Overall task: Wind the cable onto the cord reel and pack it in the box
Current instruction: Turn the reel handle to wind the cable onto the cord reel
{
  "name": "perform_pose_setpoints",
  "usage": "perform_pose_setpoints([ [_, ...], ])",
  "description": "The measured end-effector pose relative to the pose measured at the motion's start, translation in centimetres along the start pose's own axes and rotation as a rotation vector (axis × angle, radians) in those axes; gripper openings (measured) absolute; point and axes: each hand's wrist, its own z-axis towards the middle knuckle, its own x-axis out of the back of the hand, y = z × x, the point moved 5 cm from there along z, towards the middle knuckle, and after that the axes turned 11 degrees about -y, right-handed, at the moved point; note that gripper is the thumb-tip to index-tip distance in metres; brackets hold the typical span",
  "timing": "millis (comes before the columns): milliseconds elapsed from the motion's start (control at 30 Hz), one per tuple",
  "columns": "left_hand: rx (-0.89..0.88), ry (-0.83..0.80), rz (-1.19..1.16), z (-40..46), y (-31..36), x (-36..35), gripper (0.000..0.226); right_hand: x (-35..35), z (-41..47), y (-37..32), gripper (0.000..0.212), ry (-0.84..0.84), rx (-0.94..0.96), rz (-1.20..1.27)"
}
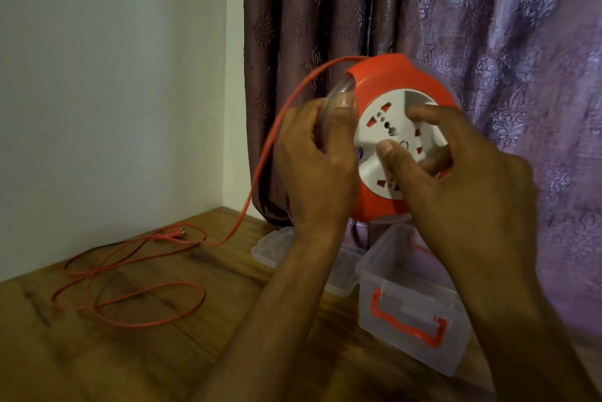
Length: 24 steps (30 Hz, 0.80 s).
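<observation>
I hold an orange cord reel (384, 82) with a white socket face (381, 128) upright in the air above the table. My left hand (312, 160) grips its clear left rim, thumb on the front. My right hand (456, 167) curls its fingers and thumb into the recess of the white centre. An orange cable (260, 167) leaves the reel's top, arcs down to the left and lies in loose loops on the wooden table (136, 352), ending in a plug (176, 234). A clear plastic box (413, 291) with an orange handle stands open below the reel.
The box's clear lid (277, 247) lies behind it, partly hidden by my left forearm. A white wall (114, 92) bounds the table at the back left, and a purple patterned curtain (488, 27) hangs behind the reel.
</observation>
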Motion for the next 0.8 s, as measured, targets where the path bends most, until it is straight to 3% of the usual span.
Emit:
perform_pose_setpoints([
  [267,-0.025,-0.031,-0.036,-0.3,0.0,-0.5,0.021,0.0,-0.2,0.2,0.048,0.014,-0.156,0.072],
  [500,0.018,0.003,-0.019,0.1,-0.1,0.0,0.024,0.9,0.0,-0.8,0.031,0.009,0.042,-0.023],
  [800,0.072,-0.004,-0.039,0.2,0.0,0.5,0.025,-0.8,0.1,-1.3,0.063,-0.367,0.196,-0.215],
])
